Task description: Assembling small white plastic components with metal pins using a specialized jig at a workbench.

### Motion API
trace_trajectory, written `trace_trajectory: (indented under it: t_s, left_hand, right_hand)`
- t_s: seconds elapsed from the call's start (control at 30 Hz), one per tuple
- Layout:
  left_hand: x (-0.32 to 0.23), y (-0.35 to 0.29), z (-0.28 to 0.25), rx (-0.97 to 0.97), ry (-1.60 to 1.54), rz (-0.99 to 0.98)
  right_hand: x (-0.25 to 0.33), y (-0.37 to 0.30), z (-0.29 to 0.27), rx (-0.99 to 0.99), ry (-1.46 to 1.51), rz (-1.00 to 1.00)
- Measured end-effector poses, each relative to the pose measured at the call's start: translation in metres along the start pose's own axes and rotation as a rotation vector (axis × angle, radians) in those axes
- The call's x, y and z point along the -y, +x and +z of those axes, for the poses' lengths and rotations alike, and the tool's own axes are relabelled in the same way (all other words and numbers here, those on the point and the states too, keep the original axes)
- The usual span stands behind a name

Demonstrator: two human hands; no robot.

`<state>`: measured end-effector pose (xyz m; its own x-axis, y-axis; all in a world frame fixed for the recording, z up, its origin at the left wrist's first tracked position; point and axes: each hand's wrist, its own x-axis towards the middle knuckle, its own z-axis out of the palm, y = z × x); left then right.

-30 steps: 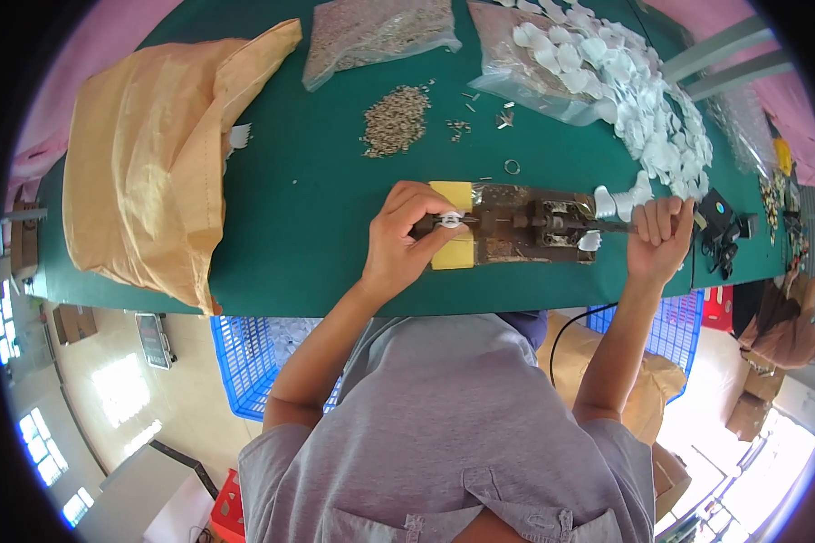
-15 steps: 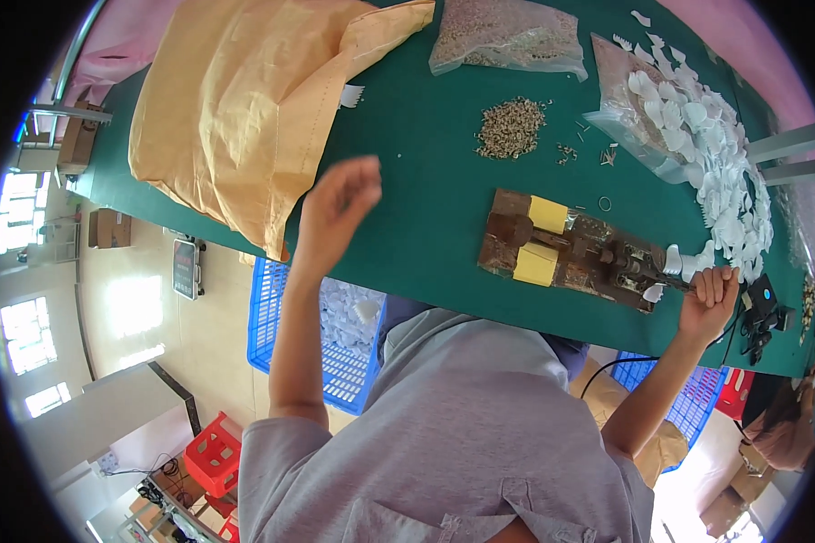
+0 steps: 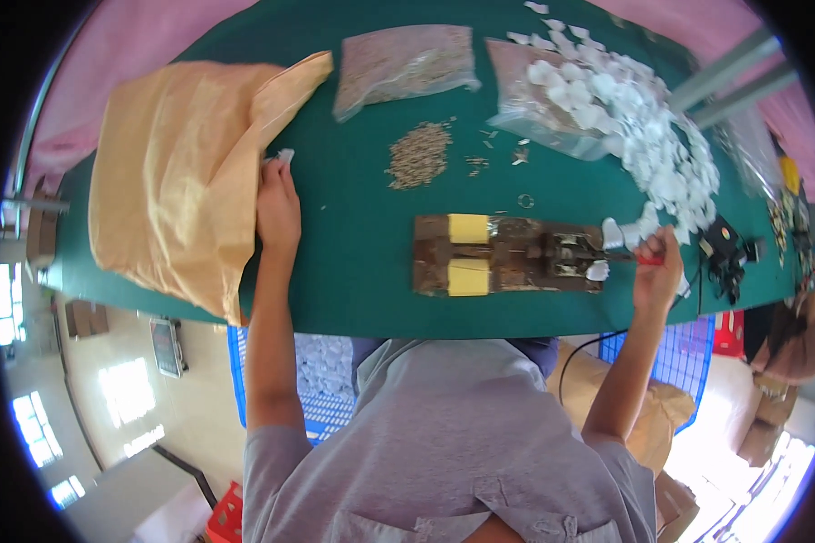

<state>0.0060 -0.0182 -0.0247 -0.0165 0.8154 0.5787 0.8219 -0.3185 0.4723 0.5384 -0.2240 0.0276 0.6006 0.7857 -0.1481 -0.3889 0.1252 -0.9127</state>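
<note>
At the mouth of a large tan paper bag [image 3: 177, 181], my left hand [image 3: 279, 213] is closed with its fingertips on a white toothed plastic piece [image 3: 285, 156]; the bag's edge partly hides the fingers. My right hand [image 3: 656, 276] grips the red-handled lever [image 3: 647, 261] at the right end of a brown metal hand press [image 3: 516, 253]. Two yellow pads [image 3: 468, 228] lie across the press's left part. Under its right end a white toothed piece [image 3: 598, 270] shows. More white pieces [image 3: 613, 233] lie between the press and my right hand.
A heap of white toothed pieces [image 3: 670, 172] covers the far right, partly over a clear bag [image 3: 552, 109]. Small metal springs [image 3: 418, 156] are piled mid-table, near another filled clear bag [image 3: 407, 68]. Black devices [image 3: 723, 240] sit at right. Blue crates [image 3: 321, 412] stand below the table edge.
My left hand has moved from above the table to the white piece beside the paper bag. My right hand stays at the lever, its red handle now showing. The view has shifted.
</note>
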Motion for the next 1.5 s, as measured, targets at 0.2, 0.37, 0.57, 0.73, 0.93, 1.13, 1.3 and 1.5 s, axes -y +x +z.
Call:
trace_trajectory:
  t_s: [0.2,0.37,0.57,0.73,0.93,1.13,1.3,1.5]
  left_hand:
    - [-0.176,-0.050,-0.024,-0.018,-0.248,0.439]
    - [-0.217,-0.073,-0.027,0.103,-0.386,0.639]
    - [-0.226,-0.042,-0.043,0.408,-0.961,0.240]
    - [-0.198,-0.043,-0.018,0.955,-1.647,0.025]
    - [-0.190,-0.062,-0.029,0.846,-1.466,-0.240]
    - [-0.208,-0.065,-0.045,0.654,-0.598,0.231]
    - [-0.204,-0.075,-0.018,0.470,-0.374,0.356]
    - [-0.207,-0.083,-0.021,0.397,-0.224,0.335]
  right_hand:
    - [-0.001,-0.078,0.125,0.109,-0.773,-0.551]
    - [-0.011,-0.105,0.177,0.645,-0.342,0.154]
    - [-0.017,-0.089,0.155,0.712,-0.232,0.279]
    - [-0.026,-0.100,0.158,0.971,0.092,0.522]
    - [-0.012,-0.119,0.106,0.324,-0.949,-0.337]
    - [-0.013,-0.093,0.032,-0.122,-1.395,-0.343]
    - [-0.031,-0.083,0.019,-0.098,-1.098,-0.370]
    - [-0.002,-0.101,0.015,-0.187,-0.985,-0.308]
